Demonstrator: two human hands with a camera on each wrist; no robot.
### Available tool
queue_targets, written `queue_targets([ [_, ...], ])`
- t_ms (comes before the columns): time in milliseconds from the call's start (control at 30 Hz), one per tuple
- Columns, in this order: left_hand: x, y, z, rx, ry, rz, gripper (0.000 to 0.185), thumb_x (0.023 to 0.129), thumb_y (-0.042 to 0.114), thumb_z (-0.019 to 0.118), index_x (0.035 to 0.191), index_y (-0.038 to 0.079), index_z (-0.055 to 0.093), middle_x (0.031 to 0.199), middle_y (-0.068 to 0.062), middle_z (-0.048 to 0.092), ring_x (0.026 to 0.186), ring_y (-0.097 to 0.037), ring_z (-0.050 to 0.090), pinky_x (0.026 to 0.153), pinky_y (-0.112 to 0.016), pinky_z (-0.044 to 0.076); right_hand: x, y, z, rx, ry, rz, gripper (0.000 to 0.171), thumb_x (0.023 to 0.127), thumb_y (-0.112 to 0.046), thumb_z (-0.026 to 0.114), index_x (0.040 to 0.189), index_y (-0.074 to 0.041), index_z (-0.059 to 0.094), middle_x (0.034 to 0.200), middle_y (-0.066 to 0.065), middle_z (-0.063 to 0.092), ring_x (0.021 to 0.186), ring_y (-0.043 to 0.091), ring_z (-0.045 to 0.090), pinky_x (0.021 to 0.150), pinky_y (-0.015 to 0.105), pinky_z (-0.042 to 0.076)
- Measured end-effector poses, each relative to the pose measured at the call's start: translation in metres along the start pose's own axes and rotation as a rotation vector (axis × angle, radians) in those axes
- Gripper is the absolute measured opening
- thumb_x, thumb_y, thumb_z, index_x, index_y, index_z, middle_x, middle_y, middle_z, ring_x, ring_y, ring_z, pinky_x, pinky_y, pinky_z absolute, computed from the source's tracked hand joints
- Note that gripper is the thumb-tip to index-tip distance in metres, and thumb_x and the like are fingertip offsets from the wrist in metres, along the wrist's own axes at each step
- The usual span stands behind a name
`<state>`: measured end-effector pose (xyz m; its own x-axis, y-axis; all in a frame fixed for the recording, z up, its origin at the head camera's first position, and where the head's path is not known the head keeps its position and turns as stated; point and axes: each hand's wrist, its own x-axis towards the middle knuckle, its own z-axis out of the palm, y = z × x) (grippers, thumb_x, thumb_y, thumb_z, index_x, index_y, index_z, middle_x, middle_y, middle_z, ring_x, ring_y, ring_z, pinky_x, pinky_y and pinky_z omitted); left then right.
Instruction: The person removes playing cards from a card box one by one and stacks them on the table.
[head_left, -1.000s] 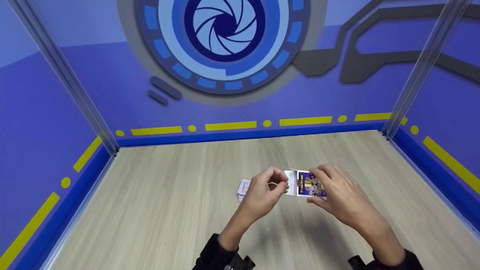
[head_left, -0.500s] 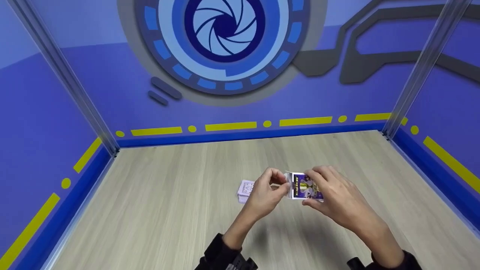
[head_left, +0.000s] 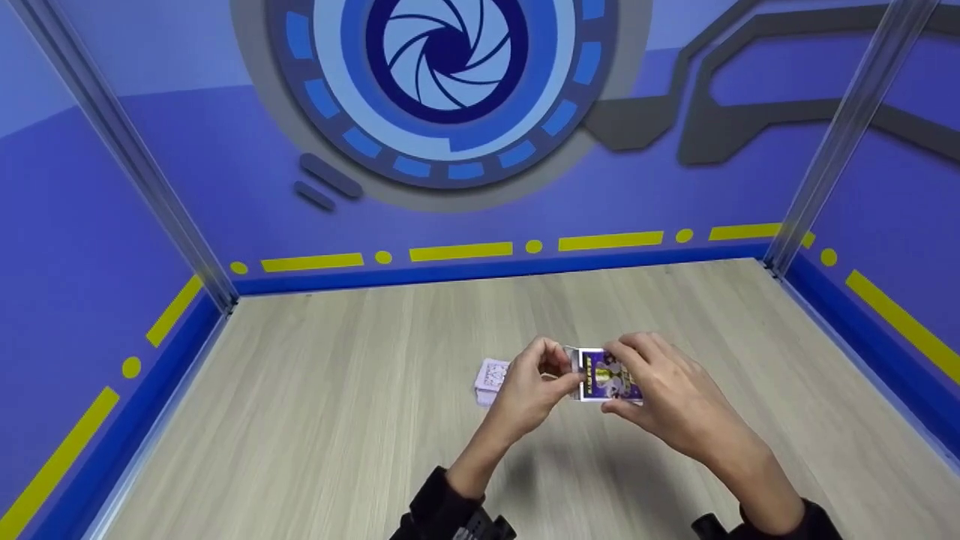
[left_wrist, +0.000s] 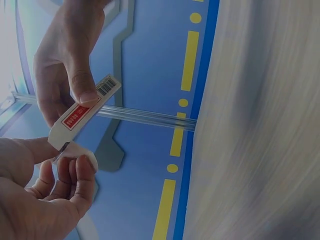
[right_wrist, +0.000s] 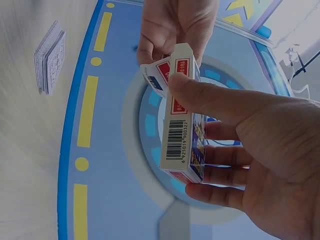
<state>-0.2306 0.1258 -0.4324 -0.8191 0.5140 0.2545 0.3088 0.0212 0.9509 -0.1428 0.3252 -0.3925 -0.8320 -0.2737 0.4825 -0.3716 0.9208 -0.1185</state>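
My right hand (head_left: 679,394) grips a small card box (head_left: 602,375), purple with a printed picture on its upper face, and holds it above the table. In the right wrist view the thumb (right_wrist: 187,92) presses the narrow white side, which bears a barcode and red labels. At the box's left end, my left hand (head_left: 525,390) pinches the lid flap (right_wrist: 157,78), its thumb at the opening edge. The flap (left_wrist: 77,151) is bent out from the box in the left wrist view. A stack of playing cards (head_left: 490,377) lies on the table, partly hidden behind the left hand.
The light wooden table (head_left: 337,420) is closed in by a blue-purple back wall (head_left: 450,217) and side walls. Clear posts (head_left: 172,202) stand at its back corners. Each wrist wears a black camera band (head_left: 450,502).
The box has shifted slightly left and toward me, against the left fingers. Its white flap, spread flat a second ago, now shows much less. The card stack has stayed put.
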Motion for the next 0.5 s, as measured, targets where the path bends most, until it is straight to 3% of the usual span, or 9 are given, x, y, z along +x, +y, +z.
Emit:
queue_targets([
  [133,0.0,0.001,-0.001,-0.011,-0.005,-0.043,0.018,0.095,0.005,0.073,0.098,0.006,0.055,0.088,0.002,0.059,0.079,-0.009,0.057,0.066,-0.02,0.048,0.0,0.001,0.001,-0.013,-0.003,0.003,0.068,0.073,-0.031,0.096,0.129,-0.007,0.064,0.119,0.008,0.062,0.105,0.024,0.06,0.082,0.045,0.056],
  [300,0.0,0.004,-0.004,-0.019,-0.029,-0.069,0.014,0.099,0.004,0.068,0.105,0.005,0.055,0.093,0.0,0.06,0.081,-0.009,0.058,0.067,-0.023,0.052,0.0,0.003,0.0,-0.024,0.001,0.004,0.068,0.072,-0.03,0.096,0.127,-0.006,0.064,0.118,0.009,0.062,0.104,0.025,0.061,0.082,0.045,0.056],
  [400,0.0,0.006,-0.008,0.026,-0.02,-0.037,0.016,0.098,0.002,0.066,0.11,0.006,0.057,0.098,-0.003,0.061,0.084,-0.01,0.057,0.07,-0.023,0.05,0.0,0.005,0.0,-0.026,0.002,0.014,0.068,0.072,-0.03,0.097,0.126,-0.006,0.065,0.118,0.01,0.063,0.104,0.026,0.061,0.082,0.047,0.055],
  [500,-0.001,0.01,-0.014,0.134,-0.007,0.049,0.023,0.096,-0.002,0.064,0.117,0.007,0.06,0.102,-0.003,0.061,0.082,-0.009,0.053,0.067,-0.022,0.045,0.001,0.007,-0.001,-0.021,-0.007,0.027,0.068,0.072,-0.03,0.096,0.127,-0.005,0.065,0.118,0.01,0.063,0.105,0.027,0.062,0.082,0.048,0.055],
])
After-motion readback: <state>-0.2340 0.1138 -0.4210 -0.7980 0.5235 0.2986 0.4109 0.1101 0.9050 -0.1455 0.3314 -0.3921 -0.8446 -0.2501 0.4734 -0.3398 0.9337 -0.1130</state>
